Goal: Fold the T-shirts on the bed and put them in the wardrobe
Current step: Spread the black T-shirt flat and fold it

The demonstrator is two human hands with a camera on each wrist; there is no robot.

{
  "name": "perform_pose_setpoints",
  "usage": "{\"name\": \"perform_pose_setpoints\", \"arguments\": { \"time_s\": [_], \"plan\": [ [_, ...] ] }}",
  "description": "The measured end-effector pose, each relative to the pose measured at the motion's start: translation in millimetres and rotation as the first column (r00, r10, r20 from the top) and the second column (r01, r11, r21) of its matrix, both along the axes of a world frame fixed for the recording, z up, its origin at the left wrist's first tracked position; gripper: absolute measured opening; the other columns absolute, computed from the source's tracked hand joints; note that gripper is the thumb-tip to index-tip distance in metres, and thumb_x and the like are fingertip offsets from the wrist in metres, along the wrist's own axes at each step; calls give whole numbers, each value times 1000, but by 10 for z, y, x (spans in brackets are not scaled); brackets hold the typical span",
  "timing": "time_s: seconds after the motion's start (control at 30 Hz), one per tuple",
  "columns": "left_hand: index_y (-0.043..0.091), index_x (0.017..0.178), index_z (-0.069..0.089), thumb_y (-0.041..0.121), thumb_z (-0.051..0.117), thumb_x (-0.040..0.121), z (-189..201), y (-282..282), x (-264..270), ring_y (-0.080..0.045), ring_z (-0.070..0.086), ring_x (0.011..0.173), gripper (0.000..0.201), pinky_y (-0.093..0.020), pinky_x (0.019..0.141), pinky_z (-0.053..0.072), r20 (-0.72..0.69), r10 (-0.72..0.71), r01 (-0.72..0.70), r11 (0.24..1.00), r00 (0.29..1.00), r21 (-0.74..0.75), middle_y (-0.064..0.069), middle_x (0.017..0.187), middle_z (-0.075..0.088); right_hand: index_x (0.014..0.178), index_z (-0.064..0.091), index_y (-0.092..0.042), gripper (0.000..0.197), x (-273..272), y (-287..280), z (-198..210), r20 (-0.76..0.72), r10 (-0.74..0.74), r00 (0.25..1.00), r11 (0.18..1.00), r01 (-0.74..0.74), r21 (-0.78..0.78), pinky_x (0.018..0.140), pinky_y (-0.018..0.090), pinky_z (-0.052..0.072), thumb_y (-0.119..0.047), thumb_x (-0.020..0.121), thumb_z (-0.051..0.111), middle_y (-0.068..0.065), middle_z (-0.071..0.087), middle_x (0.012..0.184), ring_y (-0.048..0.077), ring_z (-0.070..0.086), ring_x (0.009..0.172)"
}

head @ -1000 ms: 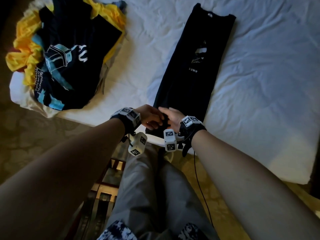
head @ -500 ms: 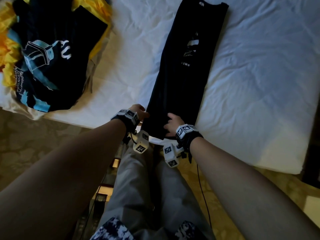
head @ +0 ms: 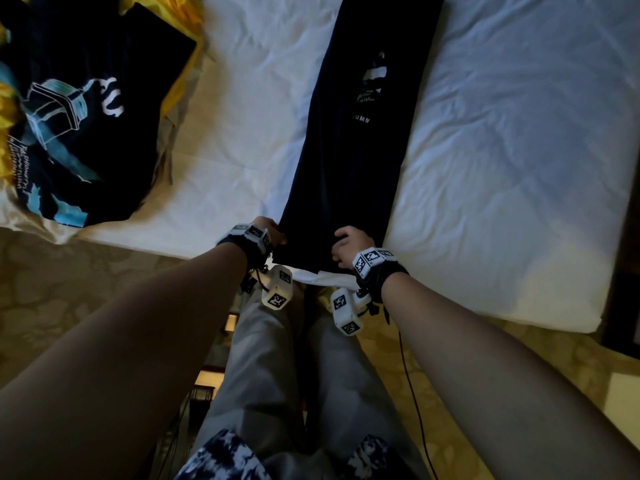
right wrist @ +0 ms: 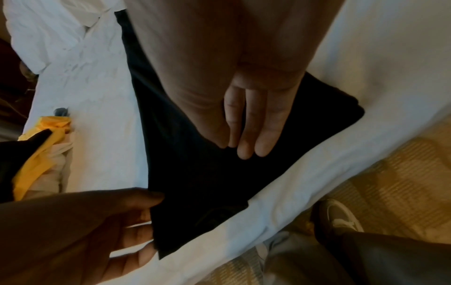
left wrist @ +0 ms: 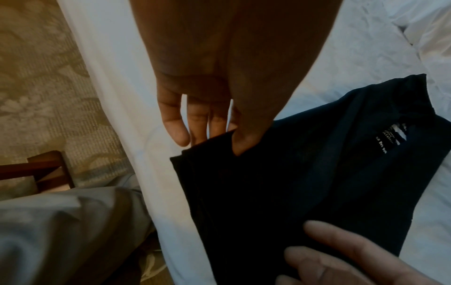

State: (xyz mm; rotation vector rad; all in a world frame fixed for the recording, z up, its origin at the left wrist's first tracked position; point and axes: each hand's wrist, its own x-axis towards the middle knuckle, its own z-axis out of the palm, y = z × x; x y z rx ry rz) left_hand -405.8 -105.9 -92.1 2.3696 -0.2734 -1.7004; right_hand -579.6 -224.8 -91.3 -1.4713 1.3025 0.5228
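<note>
The left hand reaches down over the white bed, thumb on top and fingers beneath the near corner of the dark folded T-shirt, pinching its hem. The shirt lies as a long strip across the sheet, a small white print showing farther up it. The right hand comes in at the lower right with curled fingers against the shirt's other edge; grey trousers, patterned carpet and a wooden chair corner lie left.

bare sheet R, clothes pile far L
</note>
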Motion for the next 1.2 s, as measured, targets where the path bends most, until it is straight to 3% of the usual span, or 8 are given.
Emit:
{"name": "perform_pose_setpoints", "arguments": {
  "time_s": [0.17,0.23,0.37,0.57,0.73,0.97,1.13,1.2],
  "plan": [
    [11,81,58,19,61,89,102,-70,83,-29,58,75,12,-38,72,50,109,5,1,998,994,-61,-15,84,60,124,58,-12,33,-25,-156,43,25,-126,992,991,125,50,69,29,59,-6,92,59,3,63,88,18,67,80],
    [12,83,57,19,62,90,192,-202,168,-28,56,77,11,-37,74,48,155,62,-44,993,986,-112,-12,84,58,126,58,-11,33,17,-282,66,44,-145,988,988,142,60,66,25,58,-7,93,59,0,62,87,14,66,78],
    [18,88,64,21,67,85,309,-633,396,-32,69,87,6,-45,82,58,75,166,-149,968,983,-201,-15,93,72,123,59,-11,29,209,-600,168,86,-190,978,981,186,46,68,27,58,-7,94,59,0,63,87,13,66,77],
    [16,89,65,18,62,89,573,-1594,774,-24,62,72,4,-31,64,56,85,120,-89,949,989,-302,-10,82,67,113,60,-13,21,650,-1278,344,157,-253,955,965,262,-35,65,26,58,-6,93,58,3,64,94,13,64,74],
    [15,96,67,17,68,86,649,-2394,1200,-26,64,74,11,-38,72,59,147,55,2,933,988,-360,-12,85,67,103,62,-18,15,1012,-1965,375,193,-250,949,954,275,-119,75,36,60,-9,92,59,5,68,94,18,66,77],
    [20,114,66,23,67,84,582,-3396,1701,-33,65,99,30,-39,87,56,344,-108,232,910,933,-343,-13,113,67,83,62,-34,19,1459,-2897,287,199,-78,977,961,127,-247,78,44,60,-18,90,53,4,72,91,25,70,83],
    [17,131,55,22,64,89,364,-3972,1994,-31,57,115,43,-36,94,48,468,-233,415,847,852,-333,-9,129,59,116,65,-14,28,1783,-3497,183,131,141,981,905,-74,-419,88,22,45,-8,93,50,7,65,118,23,61,108],
    [17,134,53,21,64,90,276,-4180,2074,-32,54,119,45,-37,95,45,497,-292,484,816,817,-316,-9,133,56,123,62,-9,34,1946,-3741,117,105,213,971,862,-137,-487,93,23,42,-3,91,49,11,60,128,26,57,116]
  ]
}}
